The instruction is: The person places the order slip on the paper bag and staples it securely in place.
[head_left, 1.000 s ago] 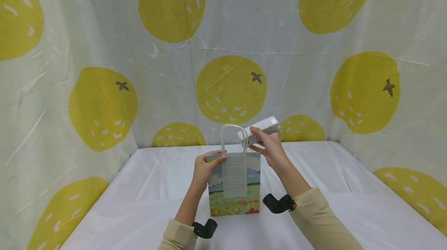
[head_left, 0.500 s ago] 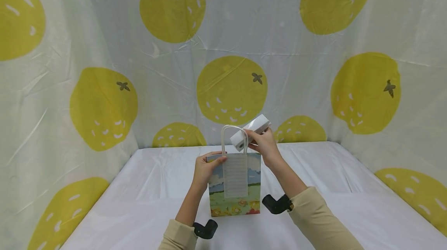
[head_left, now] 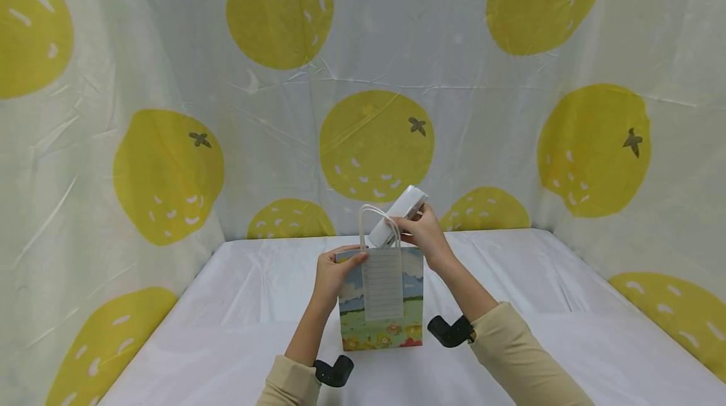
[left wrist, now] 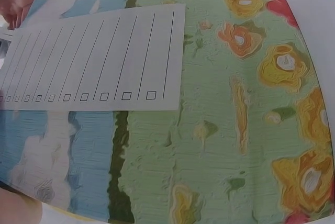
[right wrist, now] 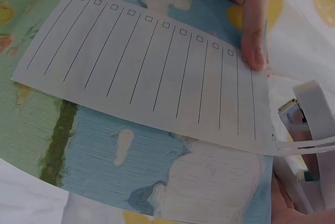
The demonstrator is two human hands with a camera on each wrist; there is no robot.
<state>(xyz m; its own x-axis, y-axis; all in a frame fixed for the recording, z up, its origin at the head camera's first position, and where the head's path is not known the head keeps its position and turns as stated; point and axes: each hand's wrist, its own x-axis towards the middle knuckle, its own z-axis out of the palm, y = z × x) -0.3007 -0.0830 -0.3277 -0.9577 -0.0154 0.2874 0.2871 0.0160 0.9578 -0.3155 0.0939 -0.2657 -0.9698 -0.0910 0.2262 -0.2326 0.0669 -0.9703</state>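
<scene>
A paper gift bag (head_left: 382, 335) with a painted flower-meadow print stands upright on the table. On its front lies a white lined checklist sheet (right wrist: 152, 72), near the bag's top edge. My left hand (head_left: 331, 277) grips the bag's upper left edge, its thumb over the front and touching the sheet's corner. In my right hand (head_left: 426, 239) is a white stapler (head_left: 400, 209), pinched between thumb and fingers and tilted with its lower end down at the bag's mouth. The stapler's metal end (right wrist: 291, 113) shows in the right wrist view. A white cord handle (head_left: 361, 229) arches in front of the stapler.
White cloth covers the table (head_left: 272, 280). Behind and at both sides hangs a pale curtain (head_left: 454, 59) printed with large yellow fruit. Black wrist cameras (head_left: 334, 371) sit on both wrists, the right one close to the bag's lower right side.
My right hand has shifted left with the stapler, which has turned steeper and come down to the bag's mouth. The left hand and the bag have hardly moved.
</scene>
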